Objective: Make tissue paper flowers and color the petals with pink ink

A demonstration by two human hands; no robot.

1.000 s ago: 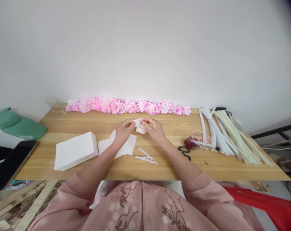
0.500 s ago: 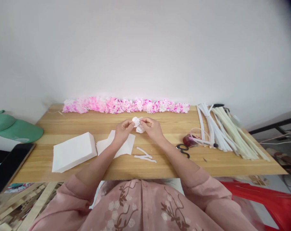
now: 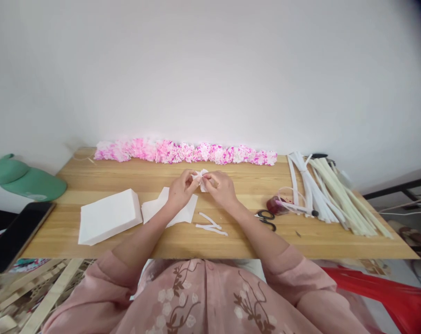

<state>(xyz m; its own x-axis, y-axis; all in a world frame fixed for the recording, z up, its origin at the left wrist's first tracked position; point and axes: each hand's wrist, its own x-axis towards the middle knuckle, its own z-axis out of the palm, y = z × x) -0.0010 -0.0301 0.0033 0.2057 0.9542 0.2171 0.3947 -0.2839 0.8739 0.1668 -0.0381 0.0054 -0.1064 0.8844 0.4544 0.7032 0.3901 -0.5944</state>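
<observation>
My left hand (image 3: pixel 182 188) and my right hand (image 3: pixel 220 188) meet over the middle of the wooden table (image 3: pixel 126 176). Between their fingertips is a small, crumpled piece of white tissue paper (image 3: pixel 204 172), pinched from both sides and partly hidden by the fingers. Under my left forearm lie loose white paper sheets (image 3: pixel 182 213), beside a thick stack of white paper (image 3: pixel 109 215). Short white strips (image 3: pixel 210 227) rest on the wood between my forearms. Black-handled scissors (image 3: pixel 268 215) lie just right of my right forearm.
A row of pink and white paper flowers (image 3: pixel 185 152) runs along the wall. To the right are a dark red jar (image 3: pixel 275 205), white strips (image 3: pixel 313 190) and cream strips (image 3: pixel 342 195). At left sit a green visor cap (image 3: pixel 36 181) and a black phone (image 3: pixel 22 232).
Both hands have turned slightly and their fingers have closed further around the tissue paper, so less of it shows below them. The whole view has shifted a little.
</observation>
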